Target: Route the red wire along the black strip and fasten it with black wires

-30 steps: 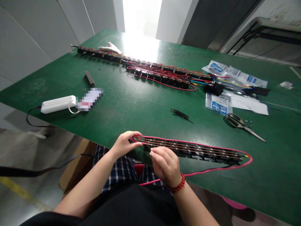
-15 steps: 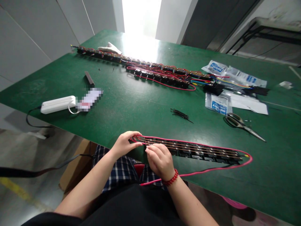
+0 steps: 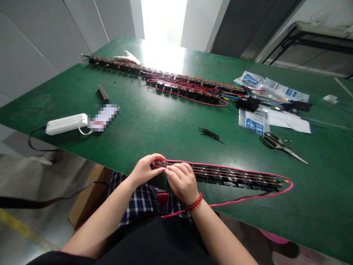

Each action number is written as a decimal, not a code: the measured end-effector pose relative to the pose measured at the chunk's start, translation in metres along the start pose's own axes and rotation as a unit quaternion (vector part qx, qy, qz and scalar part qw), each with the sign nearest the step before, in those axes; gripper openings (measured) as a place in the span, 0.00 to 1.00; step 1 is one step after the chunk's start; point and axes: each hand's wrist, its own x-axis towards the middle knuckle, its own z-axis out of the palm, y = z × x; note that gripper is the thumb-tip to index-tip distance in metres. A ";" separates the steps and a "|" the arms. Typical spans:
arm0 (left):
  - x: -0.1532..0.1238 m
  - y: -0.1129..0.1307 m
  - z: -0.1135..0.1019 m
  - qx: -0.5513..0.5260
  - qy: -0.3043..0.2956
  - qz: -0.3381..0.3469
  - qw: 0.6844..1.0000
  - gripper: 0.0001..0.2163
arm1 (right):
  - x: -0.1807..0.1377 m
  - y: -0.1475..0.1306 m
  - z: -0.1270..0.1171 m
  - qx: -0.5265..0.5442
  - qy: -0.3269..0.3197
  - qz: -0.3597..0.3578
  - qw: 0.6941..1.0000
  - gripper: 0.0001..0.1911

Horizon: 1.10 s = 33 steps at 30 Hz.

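Holds the red cable (image 3: 234,201) at the black strip's (image 3: 239,180) left end in the left hand (image 3: 145,170) — bunches the right hand (image 3: 182,183) alongside, with a grip too hidden to tell.

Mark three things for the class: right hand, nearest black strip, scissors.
Right hand (image 3: 182,183): head view, back of the hand.
Nearest black strip (image 3: 230,177): head view, uncovered middle part.
Scissors (image 3: 281,146): head view, near the pivot.

Right grip (image 3: 182,181) shifted, nearer left grip (image 3: 143,171)
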 end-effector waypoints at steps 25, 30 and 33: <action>0.066 0.001 0.021 -0.271 0.081 -0.226 0.932 0.10 | 0.018 0.038 0.015 -0.013 -0.037 -0.006 0.999 0.07; 0.058 -0.003 0.020 -0.286 0.066 -0.209 0.933 0.11 | 0.017 0.038 0.016 0.003 -0.039 0.005 0.999 0.07; 0.055 -0.004 0.020 -0.269 0.066 -0.200 0.940 0.12 | 0.017 0.038 0.016 0.007 -0.039 0.013 0.999 0.07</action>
